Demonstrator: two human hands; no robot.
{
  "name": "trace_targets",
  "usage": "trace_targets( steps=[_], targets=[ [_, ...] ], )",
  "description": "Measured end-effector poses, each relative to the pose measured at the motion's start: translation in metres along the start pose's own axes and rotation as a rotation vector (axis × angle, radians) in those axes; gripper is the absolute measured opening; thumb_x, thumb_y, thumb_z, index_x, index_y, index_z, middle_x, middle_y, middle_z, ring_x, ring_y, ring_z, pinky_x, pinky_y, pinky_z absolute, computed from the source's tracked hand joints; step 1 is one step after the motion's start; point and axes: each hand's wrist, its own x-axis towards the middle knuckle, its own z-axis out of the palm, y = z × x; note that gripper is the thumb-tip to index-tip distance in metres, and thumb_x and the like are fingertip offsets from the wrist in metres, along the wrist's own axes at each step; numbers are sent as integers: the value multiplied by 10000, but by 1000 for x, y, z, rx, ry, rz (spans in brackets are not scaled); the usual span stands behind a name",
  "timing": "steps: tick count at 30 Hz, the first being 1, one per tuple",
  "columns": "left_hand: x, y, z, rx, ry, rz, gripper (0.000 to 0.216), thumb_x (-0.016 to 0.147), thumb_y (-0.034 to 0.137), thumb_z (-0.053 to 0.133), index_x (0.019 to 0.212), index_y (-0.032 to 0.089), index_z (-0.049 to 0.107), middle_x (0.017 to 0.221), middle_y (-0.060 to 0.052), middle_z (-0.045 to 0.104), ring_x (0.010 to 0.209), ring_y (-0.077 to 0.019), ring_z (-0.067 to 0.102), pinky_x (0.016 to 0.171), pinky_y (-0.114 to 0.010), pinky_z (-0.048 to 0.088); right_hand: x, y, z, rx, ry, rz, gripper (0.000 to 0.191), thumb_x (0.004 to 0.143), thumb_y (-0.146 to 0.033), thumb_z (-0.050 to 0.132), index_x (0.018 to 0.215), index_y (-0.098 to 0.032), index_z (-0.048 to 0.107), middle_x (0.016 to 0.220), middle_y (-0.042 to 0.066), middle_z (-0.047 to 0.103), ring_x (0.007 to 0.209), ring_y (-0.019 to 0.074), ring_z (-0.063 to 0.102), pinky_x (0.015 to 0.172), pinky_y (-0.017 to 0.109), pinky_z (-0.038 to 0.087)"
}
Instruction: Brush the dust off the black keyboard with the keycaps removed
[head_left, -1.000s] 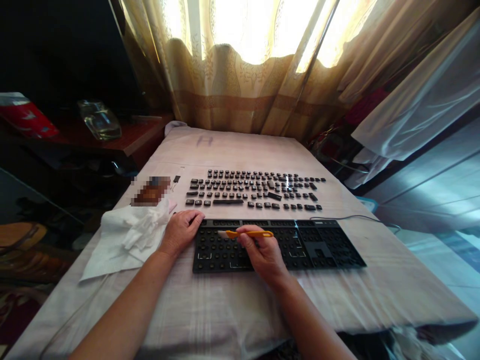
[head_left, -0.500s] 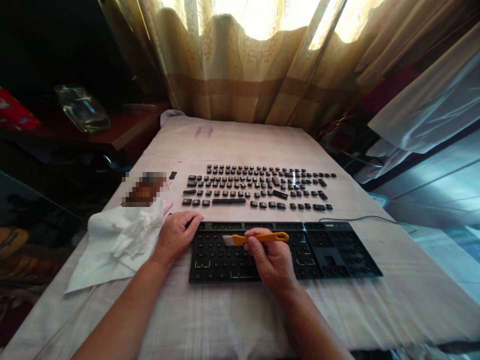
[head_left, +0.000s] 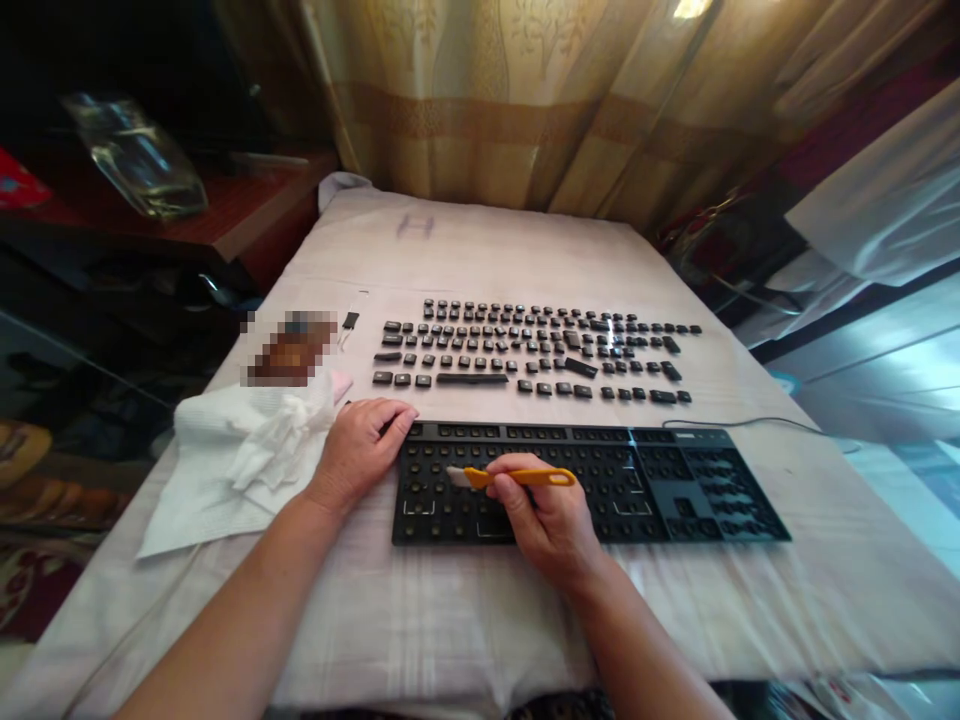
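A black keyboard (head_left: 679, 485) with its keycaps off lies on the cloth-covered table. My left hand (head_left: 367, 440) grips its far left corner, fingers together. Above the left half of the key area, my right hand (head_left: 544, 510) pinches a small brush (head_left: 536, 477) by its flat orange handle. The pale bristles point left, low over the bare key posts; whether they touch cannot be made out. Beyond the keyboard lie loose black keycaps in rough rows, among them a long space bar (head_left: 472, 379).
Crumpled white tissue (head_left: 289, 440) lies on a white cloth (head_left: 202, 500) left of my left hand. Behind it are a blurred-out item (head_left: 296, 350) and a small black piece (head_left: 350, 320). A cable (head_left: 757, 420) runs off right. A glass bottle (head_left: 142, 160) stands on the brown furniture.
The view has tilted downward. My right hand has shifted the brush slightly left and nearer to me over the keyboard. My left hand stays at the corner.
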Motion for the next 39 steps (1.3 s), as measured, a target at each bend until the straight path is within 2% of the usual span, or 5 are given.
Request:
trace_targets(
  steps=[8, 14, 24, 29, 39],
  targets=[
    [1, 2, -1, 14, -17, 6, 359, 960, 448, 459, 890, 238, 741, 933, -46, 795, 888, -238, 720, 885, -389, 534, -2, -2, -1, 37, -19, 3, 177, 1000, -224, 502, 927, -212, 662, 757, 29, 760, 592, 148, 715, 574, 247, 569],
    [1, 1, -1, 27, -29, 11, 364, 961, 449, 452, 898, 238, 743, 954, -43, 797, 904, -235, 715, 894, -380, 531, -4, 0, -2, 121, 128, 134, 196, 1012, -295, 512, 920, -216, 665, 671, 6, 735, 534, 143, 693, 553, 240, 569],
    [1, 0, -1, 21, -28, 25, 374, 965, 453, 442, 901, 234, 739, 956, -49, 796, 910, -243, 720, 892, -381, 528, -4, 0, 2, 111, 28, 93, 177, 982, -269, 549, 896, -207, 690, 772, 33, 766, 581, 149, 716, 591, 256, 577],
    [2, 0, 0, 31, -19, 27, 372, 958, 455, 442, 896, 238, 737, 955, -45, 794, 919, -246, 721, 883, -385, 529, -4, 0, 2, 241, 135, 192, 186, 1002, -312, 545, 928, -205, 677, 657, 9, 737, 529, 147, 695, 534, 243, 566],
    [2, 0, 0, 26, -22, 34, 366, 955, 446, 444, 889, 232, 733, 942, -40, 788, 913, -240, 716, 884, -387, 529, -6, 1, 5, 125, 46, 73, 164, 1003, -281, 545, 940, -204, 675, 707, 15, 750, 570, 144, 716, 560, 235, 568]
  ],
)
